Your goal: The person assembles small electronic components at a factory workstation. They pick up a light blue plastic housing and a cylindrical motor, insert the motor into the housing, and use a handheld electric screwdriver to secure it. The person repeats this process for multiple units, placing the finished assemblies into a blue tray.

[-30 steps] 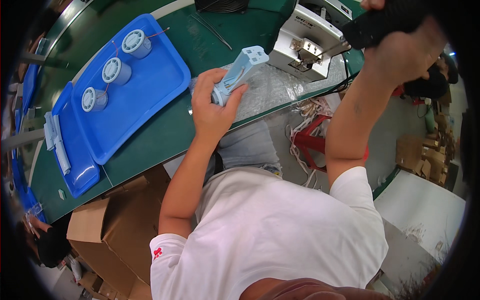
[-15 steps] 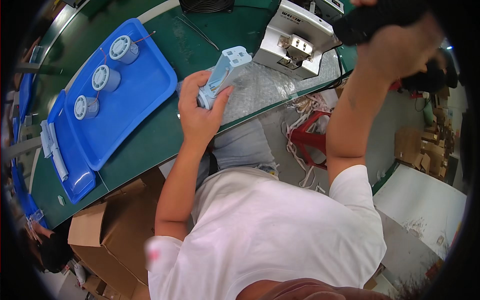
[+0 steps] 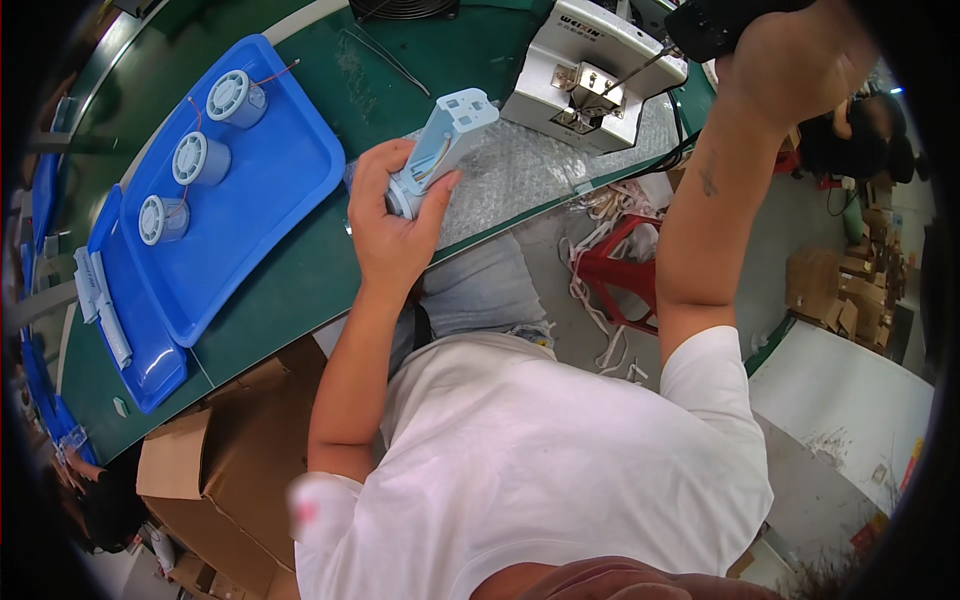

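A light-blue plastic housing (image 3: 455,125) with an open, hollow side and some wires inside is gripped in my left hand (image 3: 395,225), tilted up over the table's near edge. My right hand (image 3: 800,65) is wrapped around a black power screwdriver (image 3: 725,22) at the upper right, partly cut off by the picture's rim. Its long thin bit (image 3: 640,70) points down and left to the small metal block (image 3: 597,85) on the front of a silver screw feeder (image 3: 545,65). Whether the tip carries a screw is too small to tell.
A blue tray (image 3: 255,200) on the green table (image 3: 260,305) bears three round light-blue fan-like parts (image 3: 200,158) with red wires. Long pale pieces (image 3: 105,300) lie in another blue tray. Tweezers (image 3: 390,60), bubble wrap (image 3: 510,185), a red stool (image 3: 620,270) and a cardboard box (image 3: 250,470) are around.
The screwdriver has swung so that its bit now shows reaching the feeder's metal block. My left hand keeps hold of the housing, nearly in place.
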Tool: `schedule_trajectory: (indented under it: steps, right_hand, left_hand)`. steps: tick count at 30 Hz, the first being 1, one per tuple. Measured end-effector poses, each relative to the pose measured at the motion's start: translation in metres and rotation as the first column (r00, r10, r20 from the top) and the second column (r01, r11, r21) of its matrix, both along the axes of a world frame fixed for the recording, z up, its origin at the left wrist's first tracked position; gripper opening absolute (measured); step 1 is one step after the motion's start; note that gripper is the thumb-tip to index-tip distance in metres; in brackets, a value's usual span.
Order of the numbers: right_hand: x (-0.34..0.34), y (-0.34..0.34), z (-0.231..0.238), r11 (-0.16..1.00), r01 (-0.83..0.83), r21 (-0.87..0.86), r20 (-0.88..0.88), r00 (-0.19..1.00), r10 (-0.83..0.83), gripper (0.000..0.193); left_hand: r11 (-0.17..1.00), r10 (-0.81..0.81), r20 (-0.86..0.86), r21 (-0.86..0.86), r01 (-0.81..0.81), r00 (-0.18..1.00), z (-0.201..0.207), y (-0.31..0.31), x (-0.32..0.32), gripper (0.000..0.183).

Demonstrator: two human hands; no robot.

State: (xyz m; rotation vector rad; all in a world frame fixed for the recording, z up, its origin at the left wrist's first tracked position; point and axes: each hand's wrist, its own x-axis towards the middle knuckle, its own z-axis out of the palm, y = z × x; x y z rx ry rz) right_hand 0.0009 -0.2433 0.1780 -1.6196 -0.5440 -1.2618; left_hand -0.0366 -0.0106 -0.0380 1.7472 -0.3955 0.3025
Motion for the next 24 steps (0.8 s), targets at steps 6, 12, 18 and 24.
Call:
schedule_trajectory:
  steps: [6,12,18,24]
  right_hand:
    - [-0.003,-0.002,-0.001,0.992,0.123,-0.011,-0.03,0.992,-0.123,0.065]
    - [0.006,-0.004,-0.007,0.992,0.128,-0.002,0.058,0.99,-0.128,0.066]
    - [-0.004,-0.001,0.0,0.987,0.145,-0.073,-0.021,0.989,-0.147,0.064]
    - [-0.005,0.006,-0.001,0.994,0.092,0.067,-0.057,0.994,-0.088,0.062]
  left_hand:
    - [1.0,0.004,0.003,0.016,-0.004,1.0,0.002,0.0,0.0,0.036]
    - [1.0,-0.01,0.019,0.021,0.009,1.0,0.0,0.001,0.0,0.035]
    - [0.998,-0.029,0.029,0.049,0.028,0.999,0.0,0.003,0.0,0.033]
    - [1.0,0.004,-0.004,-0.001,-0.004,1.0,0.001,0.0,0.0,0.036]
